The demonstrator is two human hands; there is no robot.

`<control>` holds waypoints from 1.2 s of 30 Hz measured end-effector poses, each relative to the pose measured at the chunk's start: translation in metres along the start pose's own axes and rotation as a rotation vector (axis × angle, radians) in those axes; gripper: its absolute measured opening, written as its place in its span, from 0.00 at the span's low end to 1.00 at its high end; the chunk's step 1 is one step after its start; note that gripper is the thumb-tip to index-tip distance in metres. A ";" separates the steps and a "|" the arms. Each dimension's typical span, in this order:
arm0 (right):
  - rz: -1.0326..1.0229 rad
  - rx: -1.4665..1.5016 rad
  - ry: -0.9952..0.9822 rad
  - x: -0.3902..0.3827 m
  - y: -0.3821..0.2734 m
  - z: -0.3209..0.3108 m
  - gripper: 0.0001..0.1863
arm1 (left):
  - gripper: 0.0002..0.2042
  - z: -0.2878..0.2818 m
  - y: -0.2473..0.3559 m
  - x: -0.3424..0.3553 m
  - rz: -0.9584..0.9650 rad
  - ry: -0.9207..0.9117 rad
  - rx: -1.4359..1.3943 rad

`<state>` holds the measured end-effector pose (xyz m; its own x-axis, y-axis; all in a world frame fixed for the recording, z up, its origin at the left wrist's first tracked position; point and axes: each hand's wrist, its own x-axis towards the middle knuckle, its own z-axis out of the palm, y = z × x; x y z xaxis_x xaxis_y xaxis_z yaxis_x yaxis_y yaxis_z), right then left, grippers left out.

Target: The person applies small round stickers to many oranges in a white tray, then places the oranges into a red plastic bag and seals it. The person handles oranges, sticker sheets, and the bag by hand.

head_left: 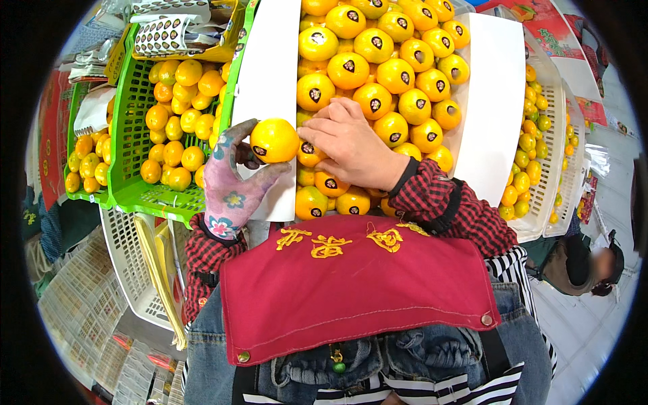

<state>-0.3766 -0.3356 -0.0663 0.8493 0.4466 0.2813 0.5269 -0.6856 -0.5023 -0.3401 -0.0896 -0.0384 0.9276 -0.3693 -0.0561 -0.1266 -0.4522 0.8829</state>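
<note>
My left hand (229, 177), in a pink flowered glove with darkened fingertips, holds an orange (274, 140) between thumb and fingers. No sticker shows on that fruit's upper side. My bare right hand (356, 143) is close beside it, over the box of fruit. Its fingers are bent and close together, their tips near the held orange's right edge. Whether they pinch anything is unclear. Just below those fingertips sits a stickered orange (310, 155), partly covered by the hand. Rows of oranges with dark oval stickers (373, 45) fill the box, between white paper flaps (489, 101).
At left, a green basket (128, 128) holds loose oranges, with sticker sheets (162, 35) in a yellow box above it. A white basket (131, 263) stands below. To the right are translucent crates (550, 135) of small orange-green fruit. A person (580, 263) is at far right.
</note>
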 end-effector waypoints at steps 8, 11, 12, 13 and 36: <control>0.063 -0.074 -0.264 -0.001 0.000 -0.008 0.30 | 0.34 0.012 0.052 0.070 0.173 -0.029 -0.014; -0.005 0.071 -0.003 -0.003 -0.008 -0.027 0.27 | 0.34 0.023 0.090 0.135 0.376 -0.043 0.161; -0.015 0.069 0.052 -0.004 -0.009 -0.035 0.25 | 0.33 0.034 0.101 0.167 0.394 -0.051 0.104; 0.040 0.088 0.092 -0.007 -0.009 -0.044 0.24 | 0.33 0.045 0.111 0.196 0.467 -0.084 0.089; 0.229 -0.371 0.351 0.027 0.208 -0.190 0.19 | 0.13 0.062 0.113 0.311 0.584 -0.154 0.514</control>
<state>-0.2383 -0.5755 -0.0082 0.8694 0.0878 0.4863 0.2498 -0.9272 -0.2792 -0.0871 -0.3056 0.0148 0.6070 -0.7534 0.2527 -0.7589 -0.4553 0.4656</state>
